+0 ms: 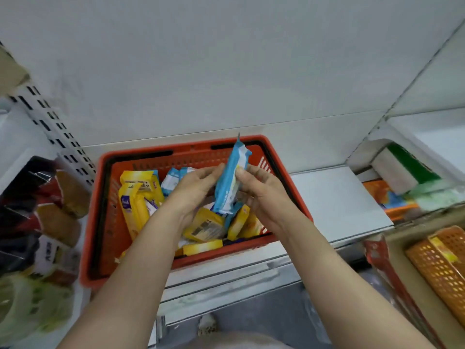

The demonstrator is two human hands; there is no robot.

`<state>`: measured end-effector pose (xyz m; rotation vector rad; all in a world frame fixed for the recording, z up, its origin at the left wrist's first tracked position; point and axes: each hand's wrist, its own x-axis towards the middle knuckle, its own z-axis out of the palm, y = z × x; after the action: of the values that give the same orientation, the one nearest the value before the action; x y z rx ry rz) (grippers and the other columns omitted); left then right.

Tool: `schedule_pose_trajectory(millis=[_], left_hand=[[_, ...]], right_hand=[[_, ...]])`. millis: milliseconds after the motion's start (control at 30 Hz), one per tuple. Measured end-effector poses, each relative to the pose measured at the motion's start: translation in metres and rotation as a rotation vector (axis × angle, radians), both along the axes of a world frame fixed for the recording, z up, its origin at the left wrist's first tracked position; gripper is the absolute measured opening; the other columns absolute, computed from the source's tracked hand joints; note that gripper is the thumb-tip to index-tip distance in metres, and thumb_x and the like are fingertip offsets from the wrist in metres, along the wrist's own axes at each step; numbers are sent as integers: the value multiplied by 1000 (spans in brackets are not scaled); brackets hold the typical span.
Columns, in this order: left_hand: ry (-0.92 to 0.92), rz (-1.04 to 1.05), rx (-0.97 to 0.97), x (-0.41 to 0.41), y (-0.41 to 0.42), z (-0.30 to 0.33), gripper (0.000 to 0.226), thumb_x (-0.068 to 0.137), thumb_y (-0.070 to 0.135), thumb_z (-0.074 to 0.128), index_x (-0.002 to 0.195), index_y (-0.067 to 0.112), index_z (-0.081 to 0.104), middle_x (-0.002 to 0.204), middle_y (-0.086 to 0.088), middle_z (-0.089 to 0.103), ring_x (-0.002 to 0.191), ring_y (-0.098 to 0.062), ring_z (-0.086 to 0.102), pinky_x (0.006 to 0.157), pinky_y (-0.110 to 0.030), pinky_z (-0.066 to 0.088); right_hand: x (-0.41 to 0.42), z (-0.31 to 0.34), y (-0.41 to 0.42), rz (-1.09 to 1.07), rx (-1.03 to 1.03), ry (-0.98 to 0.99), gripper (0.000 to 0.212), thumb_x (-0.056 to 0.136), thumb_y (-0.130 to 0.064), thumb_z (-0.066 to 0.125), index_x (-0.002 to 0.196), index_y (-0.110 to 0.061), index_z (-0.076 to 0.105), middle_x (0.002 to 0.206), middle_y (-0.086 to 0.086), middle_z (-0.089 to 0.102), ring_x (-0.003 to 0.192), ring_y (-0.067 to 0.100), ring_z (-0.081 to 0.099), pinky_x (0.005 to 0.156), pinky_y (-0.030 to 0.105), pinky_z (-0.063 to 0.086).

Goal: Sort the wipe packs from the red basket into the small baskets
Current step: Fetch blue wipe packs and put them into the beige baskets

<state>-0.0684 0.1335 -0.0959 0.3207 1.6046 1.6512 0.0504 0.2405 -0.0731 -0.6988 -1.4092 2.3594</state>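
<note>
Head view: left hand (195, 190) and right hand (259, 188) both grip one blue pack (230, 182), fingers curled, above the red basket (105, 222).

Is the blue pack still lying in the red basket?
No, it is out. Both hands hold the blue pack upright above the red basket.

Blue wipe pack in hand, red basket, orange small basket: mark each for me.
blue wipe pack (230, 187), head view, middle of its blue face.
red basket (100, 210), head view, left rim.
orange small basket (437, 270), head view, perforated side wall.
</note>
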Motion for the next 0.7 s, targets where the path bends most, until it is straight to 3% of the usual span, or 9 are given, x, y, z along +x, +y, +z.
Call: schedule_pose_trajectory(millis=[100,200,333,467,600,700], left_hand=[[-9,50,89,36,18,12,40,81,35,74,110,8,70,92,-8,77,79,-18,73,64,-26,57],[24,110,158,78,37,17,19,85,18,73,102,9,72,92,-8,77,79,-19,74,65,-29,58],[56,51,207,168,77,17,12,88,12,69,100,11,71,89,-2,77,75,-15,72,66,-28,57],[-2,-61,200,280,119,7,17,88,14,70,105,11,70,98,-7,76,84,-20,72,73,-31,58],[-48,-220,156,396,159,-6,14,88,15,71,102,13,72,97,-6,77,81,-19,74,64,-29,58],[-40,-315,125,469,188,-12,12,88,14,71,100,13,73,94,-6,77,79,-19,74,65,-31,60]], right_hand=[[40,9,16,-110,34,-4,37,77,-24,77,108,-6,69,100,13,76,84,23,73,71,32,60],[100,13,43,-284,57,-26,23,84,-16,75,105,-8,68,102,13,76,89,27,74,75,40,61],[205,5,72,-459,74,-69,28,86,-15,75,111,-8,65,107,13,74,96,29,72,85,47,59],[332,-7,100,-589,54,-85,34,85,-10,74,117,-7,64,113,13,73,103,31,70,93,51,55],[463,-16,120,-790,4,-73,49,82,1,74,124,-13,52,118,12,69,97,26,72,72,38,61],[544,-23,133,-912,26,-123,63,80,3,76,128,-22,45,119,7,67,103,29,70,76,47,61]])
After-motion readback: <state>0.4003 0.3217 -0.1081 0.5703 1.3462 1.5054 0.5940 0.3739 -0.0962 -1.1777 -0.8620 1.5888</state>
